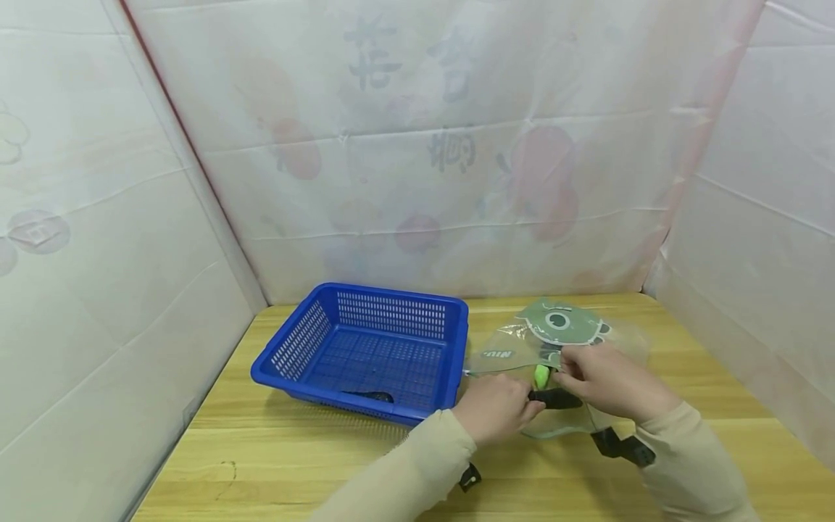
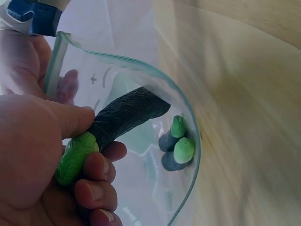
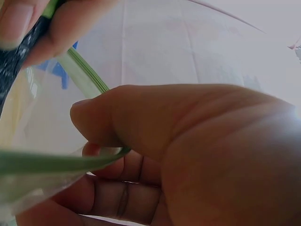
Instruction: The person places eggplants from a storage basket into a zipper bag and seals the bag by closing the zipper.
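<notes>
My left hand [image 1: 496, 409] grips a toy eggplant [image 2: 129, 113], dark and wrinkled with a bright green cap, by its capped end. The dark end points into the mouth of a clear zip bag [image 1: 499, 355] printed with a green cartoon face. Pinched between thumb and fingers of my right hand [image 1: 609, 380] is the bag's green zip edge [image 3: 56, 163], so the mouth stands apart. Inside the bag, the left wrist view shows two more green-capped eggplants [image 2: 183, 150] lying together. Part of the bag is hidden behind my right hand.
Left of the bag stands a blue slotted plastic basket [image 1: 459, 326], with a dark object [image 1: 375, 396] near its front wall. Both rest on a wood-grain table [image 1: 280, 464]. Pale printed sheets [image 1: 417, 145] enclose the table at the back and sides.
</notes>
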The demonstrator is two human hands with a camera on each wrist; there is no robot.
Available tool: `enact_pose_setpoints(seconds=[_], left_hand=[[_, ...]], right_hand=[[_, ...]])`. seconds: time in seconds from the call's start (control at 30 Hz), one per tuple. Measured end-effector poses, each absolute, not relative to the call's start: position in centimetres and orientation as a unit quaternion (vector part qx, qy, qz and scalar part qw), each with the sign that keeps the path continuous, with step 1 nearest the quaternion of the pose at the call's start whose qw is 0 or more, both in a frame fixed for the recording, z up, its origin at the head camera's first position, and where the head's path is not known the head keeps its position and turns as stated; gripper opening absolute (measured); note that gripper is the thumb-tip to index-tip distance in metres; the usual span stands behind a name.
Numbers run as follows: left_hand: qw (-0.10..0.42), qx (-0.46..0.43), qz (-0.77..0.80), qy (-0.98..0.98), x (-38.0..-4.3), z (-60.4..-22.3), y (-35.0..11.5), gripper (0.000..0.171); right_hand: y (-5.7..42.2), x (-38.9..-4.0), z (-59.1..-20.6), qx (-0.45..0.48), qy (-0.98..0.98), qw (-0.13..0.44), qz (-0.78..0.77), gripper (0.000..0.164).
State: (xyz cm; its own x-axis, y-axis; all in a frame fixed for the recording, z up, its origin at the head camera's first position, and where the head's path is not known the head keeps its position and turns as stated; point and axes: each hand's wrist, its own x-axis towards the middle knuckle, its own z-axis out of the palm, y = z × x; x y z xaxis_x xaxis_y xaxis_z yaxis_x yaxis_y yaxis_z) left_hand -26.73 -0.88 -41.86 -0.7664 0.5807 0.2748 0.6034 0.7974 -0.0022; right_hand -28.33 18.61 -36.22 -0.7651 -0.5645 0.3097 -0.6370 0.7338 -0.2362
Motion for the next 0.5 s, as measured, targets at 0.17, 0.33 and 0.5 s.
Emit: enact_pose_setpoints(seconds=[0.17, 0.33, 0.5], left_hand=[[0.136, -0.304, -0.053, -0.941, -26.9, -42.2, -0.1, 0.031], [0.124, -0.288, -0.076, -0.947, -27.2, -42.6, 0.6, 0.033], [0.118, -0.270, -0.097, -0.951, -27.6, -43.0, 1.5, 0.035]], right_hand=[[18.7, -28.5, -36.4, 0.328, -0.923, 0.107, 0.169, 0.032], [18.7, -28.6, -36.4, 0.327, -0.924, 0.103, 0.171, 0.032], [18.8, -28.5, -36.3, 0.331, -0.922, 0.110, 0.170, 0.032]])
